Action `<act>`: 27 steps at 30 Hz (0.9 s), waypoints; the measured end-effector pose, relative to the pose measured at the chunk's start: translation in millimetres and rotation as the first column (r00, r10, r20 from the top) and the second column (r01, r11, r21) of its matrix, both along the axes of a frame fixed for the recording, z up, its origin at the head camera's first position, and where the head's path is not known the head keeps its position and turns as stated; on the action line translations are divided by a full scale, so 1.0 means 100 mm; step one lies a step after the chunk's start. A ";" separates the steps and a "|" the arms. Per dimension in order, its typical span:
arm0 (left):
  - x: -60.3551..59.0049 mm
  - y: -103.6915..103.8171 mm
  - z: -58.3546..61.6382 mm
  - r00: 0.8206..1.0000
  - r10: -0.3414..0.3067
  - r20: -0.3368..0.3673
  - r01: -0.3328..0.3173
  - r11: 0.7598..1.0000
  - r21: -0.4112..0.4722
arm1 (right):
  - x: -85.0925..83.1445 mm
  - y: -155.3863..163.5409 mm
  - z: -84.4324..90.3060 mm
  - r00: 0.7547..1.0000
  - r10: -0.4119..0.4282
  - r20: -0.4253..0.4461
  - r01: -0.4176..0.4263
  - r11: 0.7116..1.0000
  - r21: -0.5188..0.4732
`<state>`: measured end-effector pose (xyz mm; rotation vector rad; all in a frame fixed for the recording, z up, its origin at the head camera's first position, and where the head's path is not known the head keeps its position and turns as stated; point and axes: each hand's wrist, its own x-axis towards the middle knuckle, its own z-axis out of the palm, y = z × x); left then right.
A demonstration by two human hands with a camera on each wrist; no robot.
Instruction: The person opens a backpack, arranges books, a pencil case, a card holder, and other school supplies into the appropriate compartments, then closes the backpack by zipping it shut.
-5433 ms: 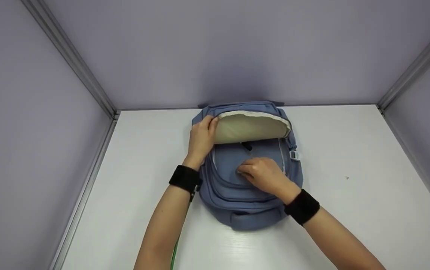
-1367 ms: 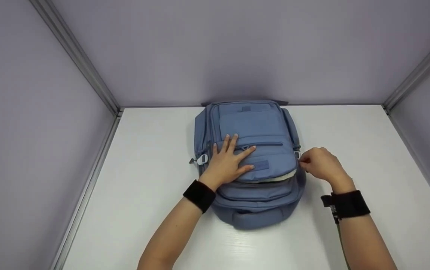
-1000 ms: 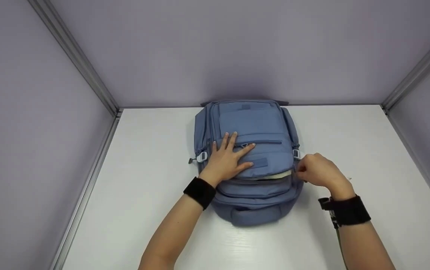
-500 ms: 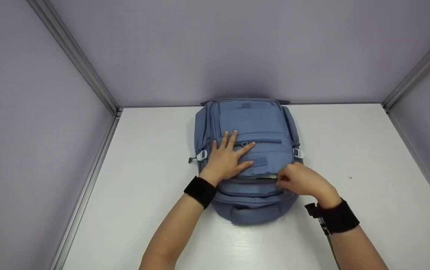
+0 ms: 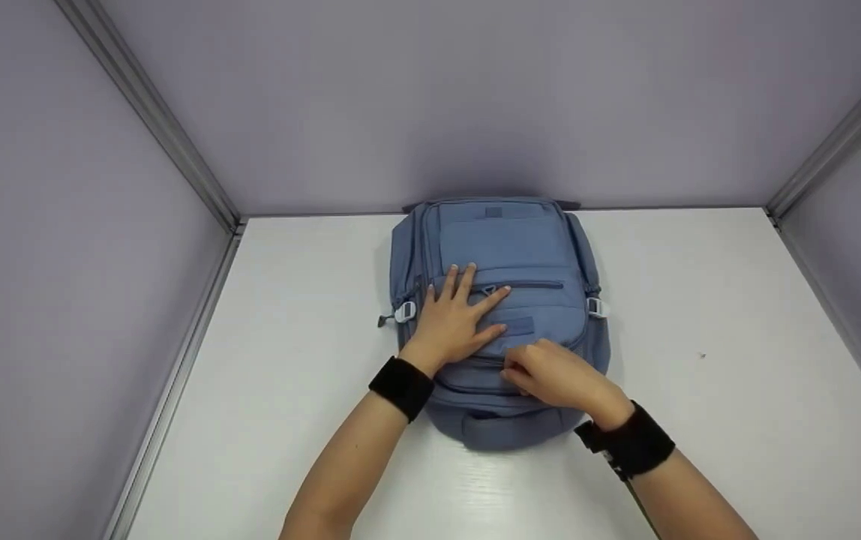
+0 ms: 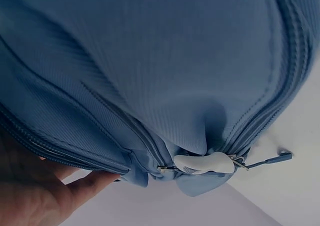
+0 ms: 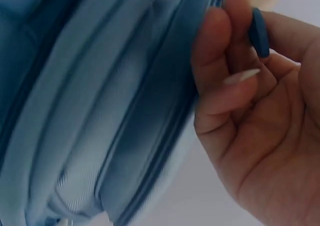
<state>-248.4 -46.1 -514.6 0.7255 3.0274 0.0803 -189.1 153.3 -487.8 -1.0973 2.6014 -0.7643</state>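
Two hands on unlabelled blue backpack: left hand flat, right hand pinching zipper pull.

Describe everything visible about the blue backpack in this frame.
The blue backpack lies flat on the white table, front panel up, against the back wall. It looks like ribbed woven fabric, with several zipped pockets, white side buckles and a padded handle at the near end. The left hand presses flat on the front pocket; the right hand pinches a blue zipper pull at the near seam.
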 end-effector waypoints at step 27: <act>0.59 0.01 0.15 0.852 -0.366 -0.374 0.404 0.915 0.025 | -0.03 0.04 0.04 0.987 -0.024 0.156 0.048 0.987 -0.154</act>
